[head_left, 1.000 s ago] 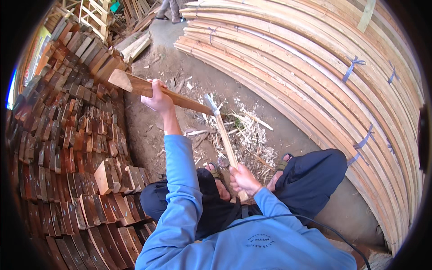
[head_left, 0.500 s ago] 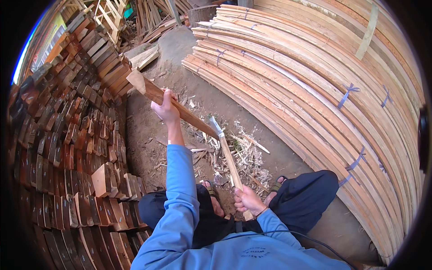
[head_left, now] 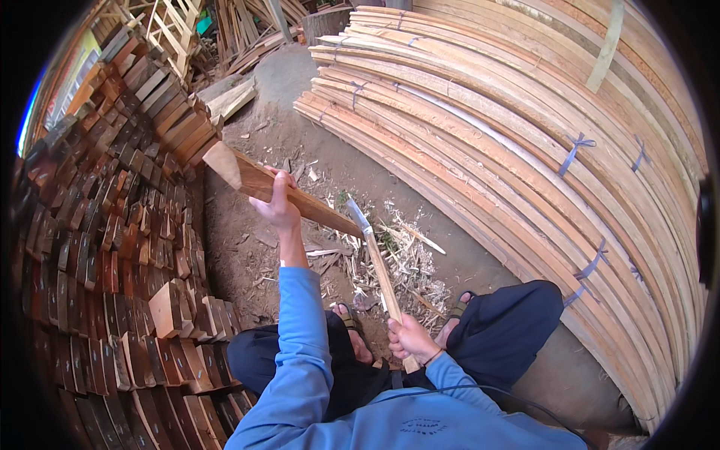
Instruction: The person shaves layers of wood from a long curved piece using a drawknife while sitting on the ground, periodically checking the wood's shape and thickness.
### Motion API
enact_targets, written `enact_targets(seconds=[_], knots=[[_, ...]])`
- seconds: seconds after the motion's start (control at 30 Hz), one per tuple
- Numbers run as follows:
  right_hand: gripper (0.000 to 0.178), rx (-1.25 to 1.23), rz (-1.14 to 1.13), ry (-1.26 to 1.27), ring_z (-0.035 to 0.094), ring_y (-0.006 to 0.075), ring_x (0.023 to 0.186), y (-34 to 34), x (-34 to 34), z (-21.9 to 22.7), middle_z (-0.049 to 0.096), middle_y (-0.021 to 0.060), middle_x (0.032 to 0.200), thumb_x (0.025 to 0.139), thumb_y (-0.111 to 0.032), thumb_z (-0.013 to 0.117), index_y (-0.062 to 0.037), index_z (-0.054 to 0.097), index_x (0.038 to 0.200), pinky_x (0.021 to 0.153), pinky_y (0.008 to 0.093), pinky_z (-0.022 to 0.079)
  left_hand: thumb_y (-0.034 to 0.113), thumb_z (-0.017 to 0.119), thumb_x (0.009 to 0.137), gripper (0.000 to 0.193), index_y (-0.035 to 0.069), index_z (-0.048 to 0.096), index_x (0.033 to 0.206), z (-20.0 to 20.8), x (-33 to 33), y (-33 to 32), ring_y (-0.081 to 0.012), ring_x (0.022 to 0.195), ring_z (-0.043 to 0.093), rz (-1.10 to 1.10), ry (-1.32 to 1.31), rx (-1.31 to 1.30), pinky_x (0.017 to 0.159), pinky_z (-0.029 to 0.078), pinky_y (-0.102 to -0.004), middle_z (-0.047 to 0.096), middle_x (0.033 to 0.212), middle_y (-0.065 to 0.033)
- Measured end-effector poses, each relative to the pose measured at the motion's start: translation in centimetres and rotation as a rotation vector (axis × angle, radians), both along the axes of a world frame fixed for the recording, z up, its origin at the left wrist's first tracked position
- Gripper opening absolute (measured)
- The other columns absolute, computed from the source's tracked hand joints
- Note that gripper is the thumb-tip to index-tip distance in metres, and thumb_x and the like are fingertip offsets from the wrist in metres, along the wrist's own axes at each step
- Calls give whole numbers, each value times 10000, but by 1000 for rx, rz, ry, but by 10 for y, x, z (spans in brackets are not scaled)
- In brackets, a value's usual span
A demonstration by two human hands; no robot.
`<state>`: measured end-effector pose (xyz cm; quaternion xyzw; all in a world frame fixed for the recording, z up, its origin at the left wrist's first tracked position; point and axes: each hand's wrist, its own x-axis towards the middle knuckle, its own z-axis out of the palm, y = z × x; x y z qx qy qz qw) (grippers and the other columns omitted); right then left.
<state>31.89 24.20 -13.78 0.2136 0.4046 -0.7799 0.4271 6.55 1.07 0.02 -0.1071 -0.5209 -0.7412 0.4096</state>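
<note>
Dirt aisle (head_left: 232, 232) between stacks (head_left: 480, 142), beneath blade (head_left: 358, 215)

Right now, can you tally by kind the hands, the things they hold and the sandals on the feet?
Hands: 2 (left hand, right hand)
Wooden beam, in the left: 1
Metal-headed tool, in the right: 1
Sandals: 2
Total: 6

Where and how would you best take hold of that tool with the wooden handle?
Likely by the lower part of its wooden handle, from the person's right, where the right hand grips it. The handle is long, slim and fairly straight, running back toward the person; the metal head is at the far end, beside the timber piece in the left hand.
</note>
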Motion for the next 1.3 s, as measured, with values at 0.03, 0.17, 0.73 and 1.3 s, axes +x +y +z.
enact_targets(seconds=[0.03, 0.17, 0.73, 1.3], knots=[[45, -14, 6, 4, 302, 60, 462, -2, -5, 3, 356, -26, 677, 1102, -191, 405, -178, 388, 1063, 368, 246, 258, 38, 638, 866, 155, -39, 554, 971, 0, 1, 2, -153, 608, 549, 2, -15, -26, 578, 458, -294, 575, 744, -81], [94, 63, 35, 17, 282, 70, 472, 8, 12, 27, 338, -30, 688, 1102, -192, 406, -180, 363, 1019, 381, 249, 230, 42, 654, 859, 148, -32, 579, 963, 1, -1, -9, -137, 606, 564, 17, 1, 19, 575, 462, -288, 585, 739, -75], [109, 251, 58, 136, 326, 67, 451, -4, -17, 29, 349, -33, 646, 1099, -224, 435, -181, 376, 1019, 365, 249, 254, 62, 677, 782, 272, -14, 562, 1016, -9, 2, -27, -165, 679, 583, 43, 28, -74, 624, 482, -317, 597, 798, -87], [209, 535, -109, 366, 360, 60, 402, 29, 14, 30, 402, -20, 634, 1112, -317, 419, -137, 413, 1006, 320, 246, 318, 25, 612, 735, 169, -19, 545, 884, -13, -1, -76, -216, 602, 552, -23, 78, 120, 586, 490, -361, 560, 719, -126]])
